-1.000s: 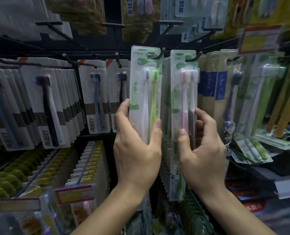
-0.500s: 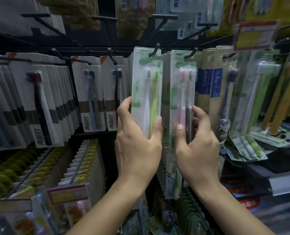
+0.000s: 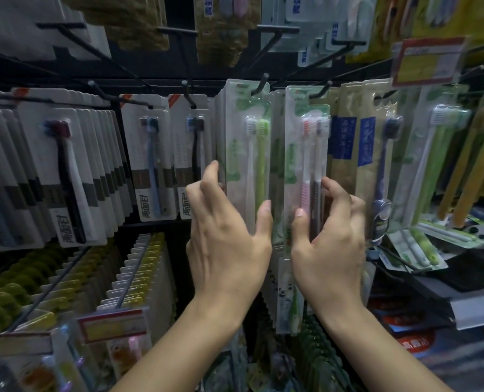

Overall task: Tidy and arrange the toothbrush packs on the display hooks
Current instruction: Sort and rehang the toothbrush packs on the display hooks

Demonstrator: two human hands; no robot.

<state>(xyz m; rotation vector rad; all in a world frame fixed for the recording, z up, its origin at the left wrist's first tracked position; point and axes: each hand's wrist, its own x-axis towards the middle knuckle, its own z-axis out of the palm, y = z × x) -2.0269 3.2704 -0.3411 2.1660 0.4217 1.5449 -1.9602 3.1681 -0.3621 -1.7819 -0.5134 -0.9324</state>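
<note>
Squaring-up step, mid-row. Left hand (image 3: 229, 239) grips the clear blister pack with white and green toothbrushes (image 3: 247, 154), fingers behind, thumb on front. Right hand (image 3: 329, 241) pinches the neighbouring clear pack with pink and brown toothbrushes (image 3: 305, 162). Both packs hang on black wire hooks (image 3: 259, 86). Next probably: push both stacks back, level.

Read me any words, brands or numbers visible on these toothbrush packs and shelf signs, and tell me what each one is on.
"两面针": vertical, on the white toothbrush packs at left.
White Chinese characters on the blue labels of the tan packs: too blurred to read.
Red and yellow price tag: blurred, unreadable.
Green-carded packs under the left hand and right hand: print too small.
</note>
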